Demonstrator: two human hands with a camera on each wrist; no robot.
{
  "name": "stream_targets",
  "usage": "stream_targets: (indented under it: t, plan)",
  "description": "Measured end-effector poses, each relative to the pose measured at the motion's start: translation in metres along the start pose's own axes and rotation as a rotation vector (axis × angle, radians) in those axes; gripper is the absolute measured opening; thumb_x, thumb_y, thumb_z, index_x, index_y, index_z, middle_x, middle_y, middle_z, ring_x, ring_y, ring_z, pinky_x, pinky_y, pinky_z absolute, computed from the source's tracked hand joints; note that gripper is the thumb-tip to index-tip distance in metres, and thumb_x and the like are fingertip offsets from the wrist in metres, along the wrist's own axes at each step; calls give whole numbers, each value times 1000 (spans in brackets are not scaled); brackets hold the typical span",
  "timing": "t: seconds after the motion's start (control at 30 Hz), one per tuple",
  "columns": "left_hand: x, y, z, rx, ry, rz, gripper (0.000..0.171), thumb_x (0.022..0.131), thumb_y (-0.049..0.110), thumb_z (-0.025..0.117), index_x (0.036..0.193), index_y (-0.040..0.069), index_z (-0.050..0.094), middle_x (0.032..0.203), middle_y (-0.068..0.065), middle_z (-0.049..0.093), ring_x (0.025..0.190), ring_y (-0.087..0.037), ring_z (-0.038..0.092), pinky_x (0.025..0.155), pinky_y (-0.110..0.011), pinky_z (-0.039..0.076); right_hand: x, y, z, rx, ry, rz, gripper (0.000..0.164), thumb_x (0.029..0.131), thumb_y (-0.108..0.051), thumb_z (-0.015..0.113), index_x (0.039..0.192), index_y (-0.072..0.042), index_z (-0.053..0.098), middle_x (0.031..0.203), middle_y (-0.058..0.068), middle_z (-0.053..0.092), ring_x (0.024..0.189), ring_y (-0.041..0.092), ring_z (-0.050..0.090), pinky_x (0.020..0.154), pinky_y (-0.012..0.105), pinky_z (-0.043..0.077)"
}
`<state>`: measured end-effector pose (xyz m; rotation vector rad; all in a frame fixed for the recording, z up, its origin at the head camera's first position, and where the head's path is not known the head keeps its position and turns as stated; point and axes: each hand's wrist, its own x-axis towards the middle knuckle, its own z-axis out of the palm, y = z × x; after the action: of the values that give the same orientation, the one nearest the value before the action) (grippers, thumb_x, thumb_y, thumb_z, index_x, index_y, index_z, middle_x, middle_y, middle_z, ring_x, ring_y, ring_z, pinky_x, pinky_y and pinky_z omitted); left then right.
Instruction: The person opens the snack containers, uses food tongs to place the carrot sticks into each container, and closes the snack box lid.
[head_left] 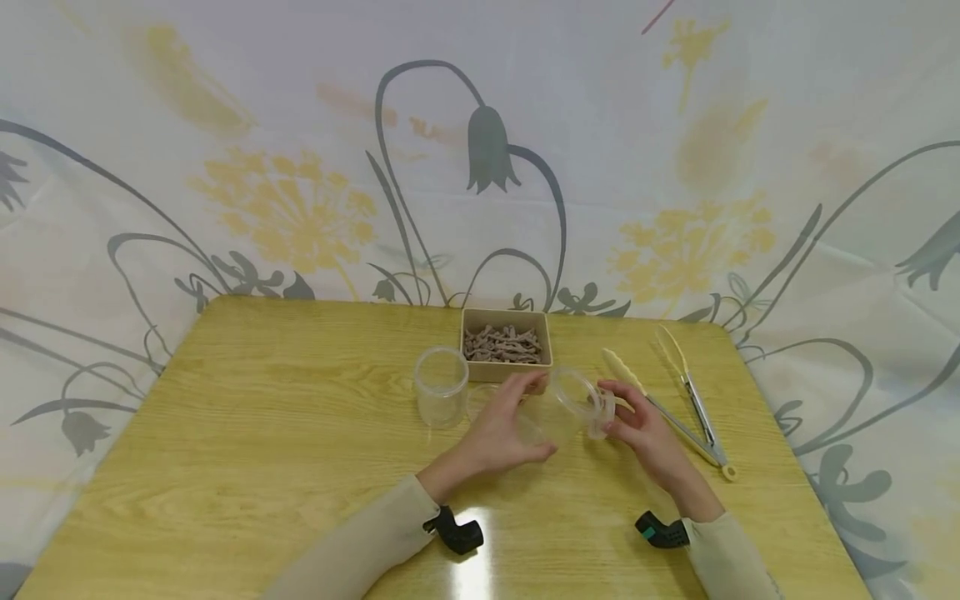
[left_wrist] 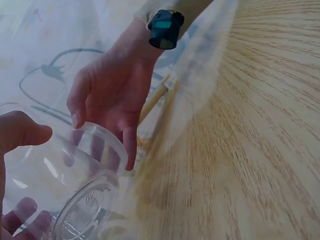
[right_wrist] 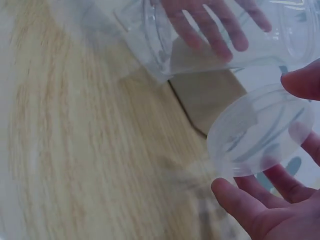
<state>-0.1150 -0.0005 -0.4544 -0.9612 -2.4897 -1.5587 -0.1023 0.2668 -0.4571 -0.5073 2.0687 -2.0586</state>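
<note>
My left hand (head_left: 495,433) holds a clear plastic jar (left_wrist: 60,160) on its side, above the table, its mouth toward the right. The thumb and fingers lie on opposite sides of the jar's wall. My right hand (head_left: 641,429) pinches a translucent round lid (right_wrist: 260,132) by its rim, between thumb and fingers. In the left wrist view the lid stands close to the jar's mouth; in the right wrist view a gap shows between them. A second clear jar (head_left: 441,392) stands upright on the table, left of my left hand.
Behind the hands a beige box (head_left: 507,372) holds many grey-brown twig-like pieces (head_left: 502,343). Metal tongs (head_left: 699,408) with pale tips lie spread on the right. A clear round piece (head_left: 478,402), partly hidden by my left hand, lies beside the standing jar. A patterned cloth (head_left: 315,125) hangs behind the wooden table (head_left: 262,417).
</note>
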Motion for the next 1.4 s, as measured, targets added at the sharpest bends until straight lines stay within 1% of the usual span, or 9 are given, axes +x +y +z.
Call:
stream_targets:
  t: [0.1,0.2,0.3,0.53,0.67,0.83,0.93,1.13,1.4]
  plan:
    - [2,-2,4,-93,5,-38,97,68,14,89,150,13,37,130,-8,50,124,-19,48,107,-37,41,0,4,0,-7,20,5,46,97,7,55,141,4,42,131,-2,52,116,9,58,83,26,54]
    - [4,-4,9,-130,12,-79,99,67,11,88,151,14,35,129,-7,49,124,-20,47,107,-38,40,-2,8,1,-51,45,7,45,95,9,58,138,4,44,131,-4,52,117,7,57,85,24,54]
    - [7,-5,13,-136,24,-118,98,68,10,88,151,13,36,131,-6,48,123,-21,48,107,-40,40,-3,12,1,-84,71,14,48,93,9,61,137,8,42,132,-6,51,119,7,56,87,23,53]
    - [14,-10,19,-116,48,-172,95,68,10,89,149,12,39,135,-8,50,125,-23,49,107,-42,39,-2,19,-2,-39,87,-3,57,90,13,62,137,17,30,134,-7,53,125,7,53,94,20,48]
    - [17,-13,19,-109,53,-180,95,69,9,90,149,12,39,136,-11,51,125,-22,50,107,-42,39,-1,23,-4,-126,116,-1,59,89,13,65,139,16,34,140,9,49,127,10,50,97,17,44]
    - [20,-17,21,-94,69,-161,94,70,7,89,148,8,38,137,-13,51,126,-23,49,109,-40,38,0,27,-5,-282,155,50,67,86,8,72,143,13,38,145,33,39,133,34,44,96,13,42]
    - [20,-17,21,-77,73,-176,94,69,7,90,148,6,38,137,-11,50,127,-23,49,110,-40,37,2,27,-4,-369,162,71,70,84,6,75,143,14,38,146,34,38,134,46,38,97,11,38]
    - [19,-15,22,-72,62,-187,99,69,15,92,150,9,37,139,-7,50,128,-22,48,109,-41,38,4,25,-4,-439,132,59,75,84,5,76,144,17,34,143,35,37,133,50,38,97,9,37]
    - [17,-12,21,-83,89,-196,98,71,32,92,152,14,38,147,-3,46,133,-21,45,109,-44,37,3,24,-5,-415,123,101,77,87,1,74,148,14,30,147,33,34,136,49,34,100,12,36]
